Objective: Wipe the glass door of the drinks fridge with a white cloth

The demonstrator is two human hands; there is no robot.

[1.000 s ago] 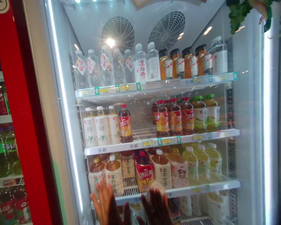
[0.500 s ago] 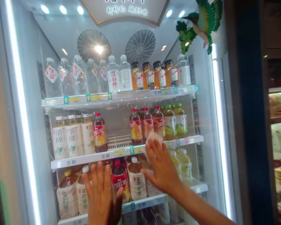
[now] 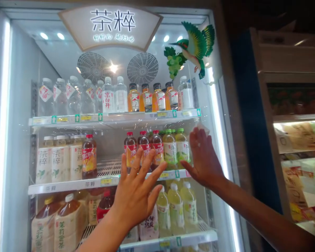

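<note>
My left hand (image 3: 138, 185) is spread against the glass door of a lit drinks cooler, its fingers apart and nothing in it. To its right, my right hand (image 3: 204, 157) presses a pale, thin cloth or tissue (image 3: 203, 128) flat on the glass; a bit of it shows above the fingertips. Behind my left fingers stand red-capped tea bottles (image 3: 130, 141), and green-capped bottles (image 3: 169, 148) show between the hands. Most of the cloth is hidden under my right hand.
Clear water bottles (image 3: 73, 96) line the top shelf. Large tea bottles (image 3: 67, 224) fill the lower left. A bird decoration (image 3: 196, 43) and a lit sign (image 3: 112, 26) are near the top. At the right is another shelf unit (image 3: 299, 150) with packaged goods.
Both hands have moved right across the glass, my left hand also up and with fingers wider apart. The cloth has gone right with my right hand. The view shows more of the sign.
</note>
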